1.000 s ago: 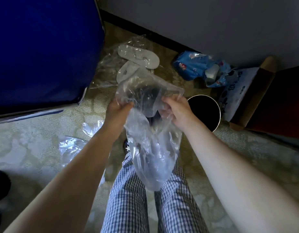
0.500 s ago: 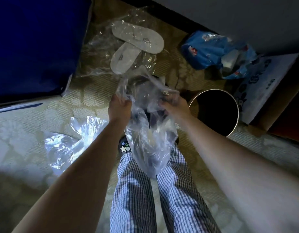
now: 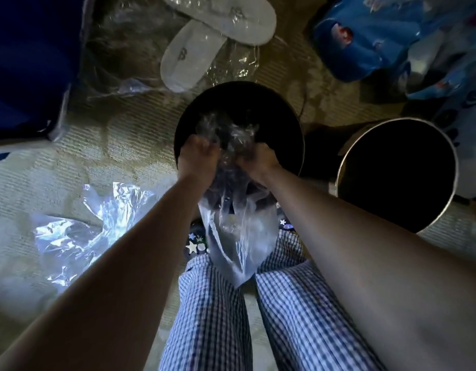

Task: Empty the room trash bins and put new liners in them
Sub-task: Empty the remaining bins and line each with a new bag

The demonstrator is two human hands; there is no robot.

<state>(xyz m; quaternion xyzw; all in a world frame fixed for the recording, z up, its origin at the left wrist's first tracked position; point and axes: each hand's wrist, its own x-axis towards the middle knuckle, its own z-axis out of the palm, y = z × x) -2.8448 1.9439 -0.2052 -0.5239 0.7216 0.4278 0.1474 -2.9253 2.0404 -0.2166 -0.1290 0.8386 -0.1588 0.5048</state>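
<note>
A round black trash bin [image 3: 279, 113] stands on the carpet right in front of my feet. Over its near rim I hold a clear plastic liner [image 3: 237, 236] by its mouth, and the rest of the bag hangs down towards my legs. My left hand [image 3: 198, 156] grips the left side of the mouth and my right hand [image 3: 258, 160] grips the right side, both just inside the bin's opening. A second round bin [image 3: 397, 172] with a pale metal rim stands to the right, dark inside.
A crumpled clear plastic bag [image 3: 79, 231] lies on the carpet at the left. Two white slippers [image 3: 204, 36] in clear wrap lie beyond the bin. A blue printed bag [image 3: 378, 33] sits at the upper right, and a dark blue bed edge [image 3: 31, 62] fills the upper left.
The view has tipped down and closer. Both hands have carried the liner forward and down, from above my legs to the opening of the black bin, which has come into sight.
</note>
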